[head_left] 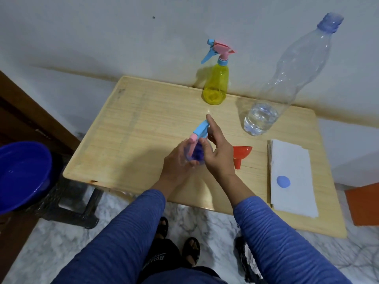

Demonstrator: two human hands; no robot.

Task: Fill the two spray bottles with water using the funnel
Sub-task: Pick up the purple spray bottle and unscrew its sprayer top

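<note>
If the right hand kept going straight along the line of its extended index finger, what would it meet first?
Probably the yellow spray bottle. The right hand points its index finger up the table toward the wall, and only bare table lies between. Depth is unclear, so it might pass just left of the bottle.

A light wooden counter [143, 119] stands against the wall. On it rest a yellow spray bottle [215, 85] at the back, a clear water bottle [272, 95], a red funnel [242, 155] on its side, and folded white paper [291, 181] carrying a blue cap [283, 182].
</note>
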